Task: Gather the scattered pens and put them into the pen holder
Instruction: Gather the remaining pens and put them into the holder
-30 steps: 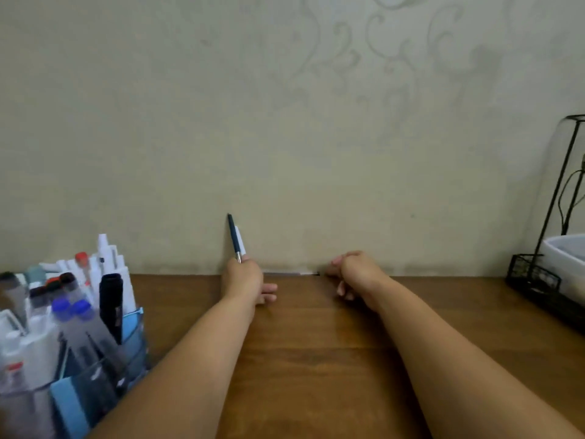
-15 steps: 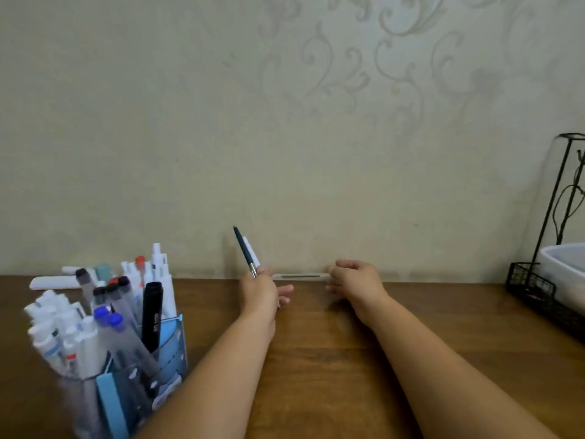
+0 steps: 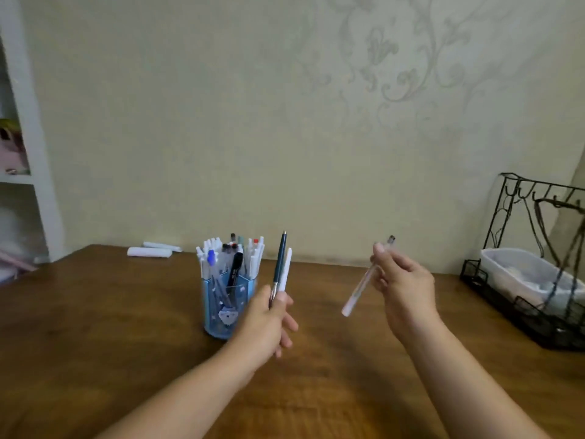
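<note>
Pens are in both hands now, lifted off the tabletop (image 3: 95,327). The left hand (image 3: 266,324) is closed around two of them, a dark pen (image 3: 279,264) and a white pen (image 3: 286,270), and they stick up side by side. The right hand (image 3: 402,280) is closed on a clear pen (image 3: 364,283) that slants down to the left.

The pen holder (image 3: 226,299) is a blue cup standing just left of the left hand. It is packed with pens already. Two white pens (image 3: 152,250) lie far back on the left, by the wall, so the job is not done.

Pens like these look light, thin and stiff. They will not bend. They are smooth, so they could slip or roll. A good place to hold one is near the middle, pinched between thumb and fingers. Two in one grip may slide against each other, so squeeze them together. Drop each one in end first, into a gap, because the cup is crowded and might tip if pushed.

A black wire rack (image 3: 522,264) with a white tub sits at the far right.
</note>
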